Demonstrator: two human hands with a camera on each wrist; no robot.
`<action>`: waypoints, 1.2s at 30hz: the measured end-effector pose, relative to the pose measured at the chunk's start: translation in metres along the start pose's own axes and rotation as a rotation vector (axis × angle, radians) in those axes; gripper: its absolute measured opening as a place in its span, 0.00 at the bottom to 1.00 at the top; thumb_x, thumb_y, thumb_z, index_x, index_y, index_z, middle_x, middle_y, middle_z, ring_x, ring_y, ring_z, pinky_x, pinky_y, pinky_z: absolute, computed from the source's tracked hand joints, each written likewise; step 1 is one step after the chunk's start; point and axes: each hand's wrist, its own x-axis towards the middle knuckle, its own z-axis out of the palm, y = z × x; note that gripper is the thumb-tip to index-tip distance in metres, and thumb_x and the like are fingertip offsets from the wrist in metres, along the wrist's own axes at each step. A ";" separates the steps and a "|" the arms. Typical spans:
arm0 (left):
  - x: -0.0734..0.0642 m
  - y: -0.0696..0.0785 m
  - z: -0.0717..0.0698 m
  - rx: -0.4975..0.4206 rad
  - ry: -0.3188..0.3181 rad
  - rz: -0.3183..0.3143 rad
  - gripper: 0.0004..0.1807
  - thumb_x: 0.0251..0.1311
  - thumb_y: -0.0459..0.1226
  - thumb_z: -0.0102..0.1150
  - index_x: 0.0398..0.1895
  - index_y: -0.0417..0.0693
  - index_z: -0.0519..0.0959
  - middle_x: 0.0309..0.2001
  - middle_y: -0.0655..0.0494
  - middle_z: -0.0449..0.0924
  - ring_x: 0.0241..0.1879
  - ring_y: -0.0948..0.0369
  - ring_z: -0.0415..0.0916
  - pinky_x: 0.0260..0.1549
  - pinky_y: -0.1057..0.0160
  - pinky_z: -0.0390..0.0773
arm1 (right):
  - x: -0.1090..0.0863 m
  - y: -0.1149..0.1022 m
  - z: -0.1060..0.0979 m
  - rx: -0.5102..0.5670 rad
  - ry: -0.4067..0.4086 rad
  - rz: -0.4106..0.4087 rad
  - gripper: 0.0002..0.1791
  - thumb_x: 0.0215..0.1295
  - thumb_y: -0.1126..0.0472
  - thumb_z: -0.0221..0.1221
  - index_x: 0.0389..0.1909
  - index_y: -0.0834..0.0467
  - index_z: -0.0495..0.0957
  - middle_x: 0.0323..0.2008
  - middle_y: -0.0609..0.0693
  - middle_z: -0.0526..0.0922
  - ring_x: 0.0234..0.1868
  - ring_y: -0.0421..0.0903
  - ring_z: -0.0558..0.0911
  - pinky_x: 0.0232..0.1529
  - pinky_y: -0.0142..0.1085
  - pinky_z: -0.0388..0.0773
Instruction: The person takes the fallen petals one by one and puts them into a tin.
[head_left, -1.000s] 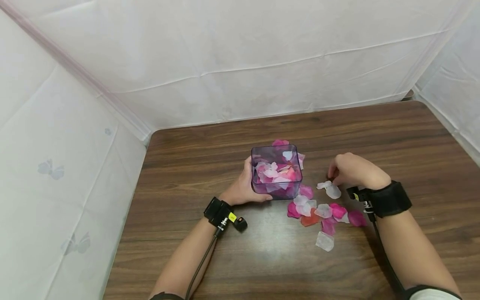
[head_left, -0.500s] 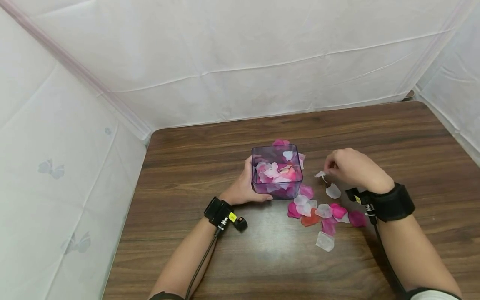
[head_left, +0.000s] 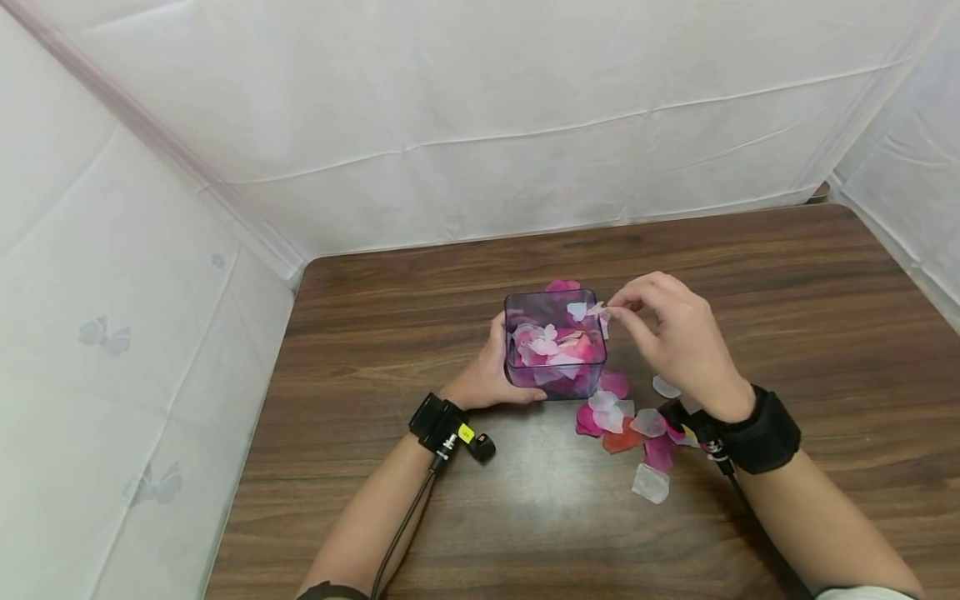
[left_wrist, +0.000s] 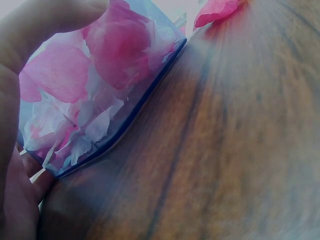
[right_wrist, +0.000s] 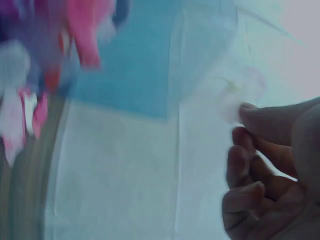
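A see-through purple square box stands on the table, partly filled with pink, white and reddish petals. My left hand grips it from the left, thumb along the near side; the left wrist view shows pink petals through its wall. At the box's right rim, my right hand pinches a pale petal between thumb and fingertips. In the right wrist view that whitish petal is blurred beyond the fingertips. Which part of it is over the opening is hard to tell.
Loose pink, white and red petals lie on the wooden table right of and in front of the box. One white petal lies under the right wrist. A pink petal sits behind the box. White sheeting hangs behind.
My right hand has picked up a pale petal from the table and carried it up and left to the box's rim. The left hand and box have stayed in place.
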 end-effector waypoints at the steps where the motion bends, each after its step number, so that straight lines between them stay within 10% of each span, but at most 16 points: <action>1: 0.000 0.000 0.000 -0.004 -0.001 -0.005 0.62 0.40 0.30 0.82 0.72 0.38 0.43 0.67 0.38 0.58 0.67 0.50 0.61 0.70 0.50 0.60 | 0.000 -0.003 0.003 0.018 0.018 -0.022 0.08 0.58 0.72 0.70 0.36 0.60 0.84 0.38 0.50 0.82 0.34 0.41 0.71 0.34 0.29 0.66; 15: 0.001 0.001 0.001 -0.001 -0.009 0.009 0.63 0.40 0.30 0.82 0.72 0.37 0.43 0.67 0.38 0.59 0.67 0.48 0.61 0.69 0.50 0.60 | -0.010 -0.008 0.031 0.037 0.010 -0.119 0.13 0.50 0.74 0.74 0.37 0.62 0.85 0.39 0.53 0.82 0.41 0.48 0.76 0.40 0.31 0.70; 27: -0.001 0.000 0.000 -0.016 -0.002 0.010 0.63 0.40 0.29 0.82 0.72 0.37 0.43 0.67 0.38 0.59 0.67 0.48 0.61 0.69 0.49 0.60 | -0.003 0.000 0.013 -0.046 0.017 -0.087 0.11 0.52 0.72 0.73 0.38 0.63 0.86 0.38 0.54 0.83 0.42 0.50 0.79 0.42 0.32 0.72; 36: -0.001 -0.001 -0.001 -0.027 -0.005 0.014 0.64 0.40 0.29 0.82 0.73 0.38 0.41 0.67 0.38 0.57 0.67 0.49 0.60 0.69 0.49 0.60 | 0.000 0.032 -0.020 -0.210 -0.373 0.140 0.06 0.61 0.66 0.70 0.38 0.61 0.86 0.35 0.53 0.83 0.35 0.50 0.81 0.36 0.46 0.78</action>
